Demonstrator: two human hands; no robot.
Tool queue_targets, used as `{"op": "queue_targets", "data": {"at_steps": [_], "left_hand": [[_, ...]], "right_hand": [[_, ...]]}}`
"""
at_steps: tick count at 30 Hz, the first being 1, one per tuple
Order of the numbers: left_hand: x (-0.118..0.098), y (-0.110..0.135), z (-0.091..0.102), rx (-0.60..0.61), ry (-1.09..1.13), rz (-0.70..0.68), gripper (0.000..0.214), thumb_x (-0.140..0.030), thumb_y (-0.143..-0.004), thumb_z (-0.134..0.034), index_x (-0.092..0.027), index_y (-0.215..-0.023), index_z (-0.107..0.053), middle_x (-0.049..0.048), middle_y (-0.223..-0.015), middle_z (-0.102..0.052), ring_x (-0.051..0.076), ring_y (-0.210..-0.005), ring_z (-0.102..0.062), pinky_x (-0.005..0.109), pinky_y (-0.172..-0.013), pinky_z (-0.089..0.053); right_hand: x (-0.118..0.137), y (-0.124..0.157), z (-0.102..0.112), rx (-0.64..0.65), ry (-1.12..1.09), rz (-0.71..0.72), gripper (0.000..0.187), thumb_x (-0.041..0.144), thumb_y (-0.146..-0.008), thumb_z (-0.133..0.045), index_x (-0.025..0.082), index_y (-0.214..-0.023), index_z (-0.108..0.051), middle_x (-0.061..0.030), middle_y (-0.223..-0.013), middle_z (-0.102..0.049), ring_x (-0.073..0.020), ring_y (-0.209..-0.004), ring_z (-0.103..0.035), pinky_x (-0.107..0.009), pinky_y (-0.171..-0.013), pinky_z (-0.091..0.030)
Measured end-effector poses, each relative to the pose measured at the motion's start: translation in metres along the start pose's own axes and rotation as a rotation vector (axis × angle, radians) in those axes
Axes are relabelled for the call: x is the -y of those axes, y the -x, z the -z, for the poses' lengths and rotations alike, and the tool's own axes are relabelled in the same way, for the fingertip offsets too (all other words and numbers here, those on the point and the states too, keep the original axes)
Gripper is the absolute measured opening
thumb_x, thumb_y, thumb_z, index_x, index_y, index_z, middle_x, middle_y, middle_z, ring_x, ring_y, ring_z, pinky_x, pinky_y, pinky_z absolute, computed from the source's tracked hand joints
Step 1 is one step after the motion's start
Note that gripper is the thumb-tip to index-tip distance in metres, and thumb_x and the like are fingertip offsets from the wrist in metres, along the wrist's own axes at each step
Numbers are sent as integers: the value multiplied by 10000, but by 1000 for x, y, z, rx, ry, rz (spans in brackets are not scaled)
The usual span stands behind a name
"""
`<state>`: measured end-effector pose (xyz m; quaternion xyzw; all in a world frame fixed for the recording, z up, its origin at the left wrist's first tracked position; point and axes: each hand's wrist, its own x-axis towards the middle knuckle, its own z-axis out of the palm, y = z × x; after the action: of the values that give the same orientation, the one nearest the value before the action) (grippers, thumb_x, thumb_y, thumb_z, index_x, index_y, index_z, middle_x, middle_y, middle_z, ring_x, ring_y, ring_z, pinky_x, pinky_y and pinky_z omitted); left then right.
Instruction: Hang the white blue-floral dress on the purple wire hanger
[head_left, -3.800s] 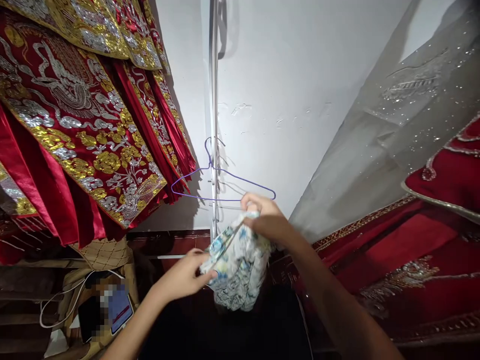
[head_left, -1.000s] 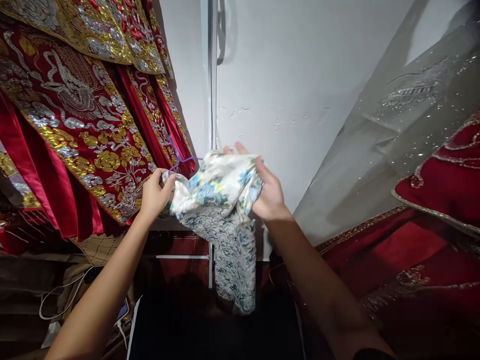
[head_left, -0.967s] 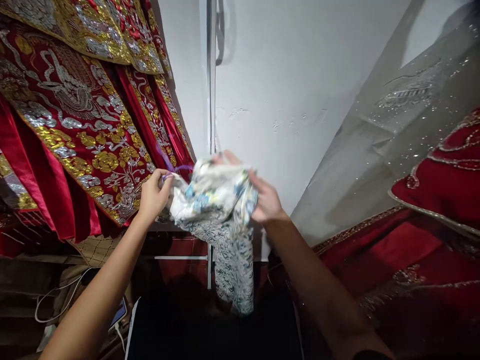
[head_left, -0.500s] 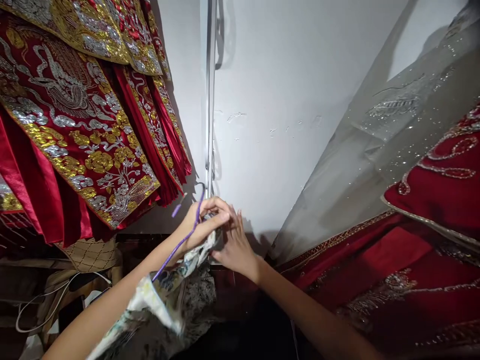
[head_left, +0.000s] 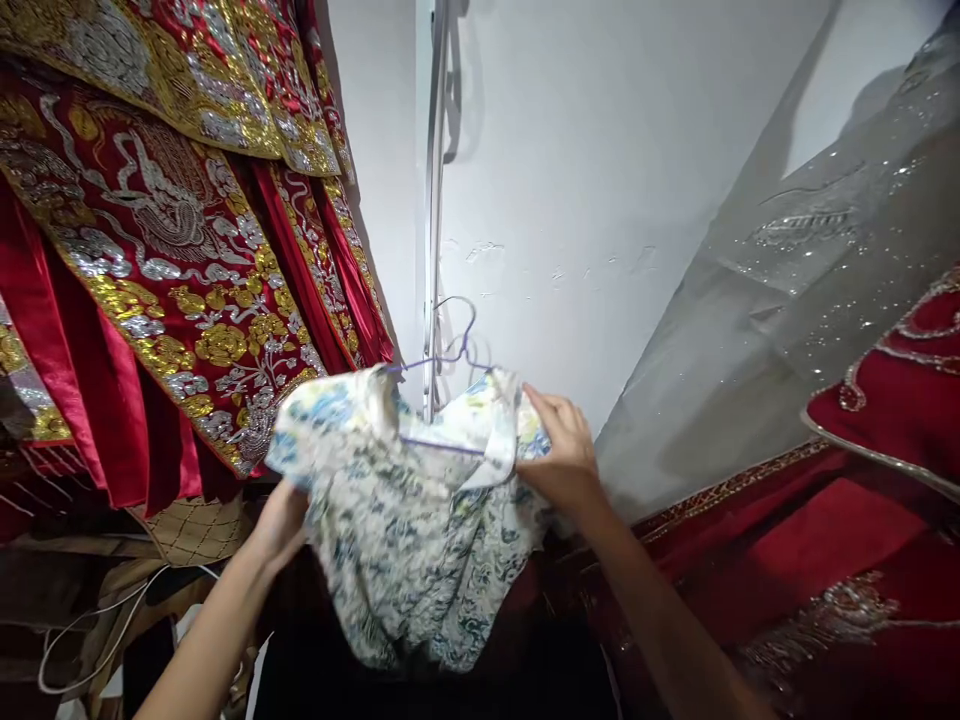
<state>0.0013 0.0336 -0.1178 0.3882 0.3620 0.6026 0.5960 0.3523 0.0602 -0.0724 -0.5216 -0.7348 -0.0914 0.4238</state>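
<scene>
A small white garment with a blue and yellow floral print (head_left: 405, 510) hangs on a purple wire hanger (head_left: 450, 355) in front of a white wall. The hanger's hook reaches up beside a vertical metal rail (head_left: 433, 200). My right hand (head_left: 562, 455) pinches the garment's right shoulder by the collar. My left hand (head_left: 281, 520) holds the fabric under the left shoulder, its fingers mostly hidden behind the cloth.
Red garments with gold and silver embroidery (head_left: 172, 230) hang at the left. A sheer grey sequinned cloth (head_left: 787, 290) and more red embroidered fabric (head_left: 862, 480) lie at the right. White cables (head_left: 82, 620) and a woven item (head_left: 199, 520) sit low at the left.
Half a second ago both hands were low by the rail with the garment bunched along my left arm. Now the garment is spread open on the hanger, my hands apart at its shoulders.
</scene>
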Motion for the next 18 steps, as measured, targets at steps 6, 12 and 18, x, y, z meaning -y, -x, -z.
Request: {"op": "queue_targets", "data": {"at_steps": [6, 12, 18], "left_hand": [[46, 30, 9, -70, 81, 23, 440, -363, -743, -777, -191, -1138, -689, 90, -1143, -732, 295, -1181, -624, 391, -1015, -476], [85, 38, 10, -405, 5, 69, 383, -250, -648, -787, -147, -1007, -701, 60, -959, -763, 281, -1035, -687, 345, -892, -526], [120, 50, -8, -453, 85, 189, 405, -278, -711, -693, -167, -1101, -691, 85, -1018, -761, 312, -1041, -690, 441, -953, -512]], "right_hand": [[27, -47, -3, 25, 94, 62, 687, 380, -675, -708, 234, -1332, -575, -128, -1243, -545, -370, -1121, -510, -502, -941, -415], [40, -4, -12, 85, -128, 107, 846, 361, -703, -717, 286, -1486, -406, -102, -1396, -487, -368, -1272, -431, -524, -1045, -379], [53, 97, -56, -97, -716, -416, 471, 437, -904, -586, 256, -1336, -531, -106, -1246, -615, -276, -1147, -578, -441, -986, -459]]}}
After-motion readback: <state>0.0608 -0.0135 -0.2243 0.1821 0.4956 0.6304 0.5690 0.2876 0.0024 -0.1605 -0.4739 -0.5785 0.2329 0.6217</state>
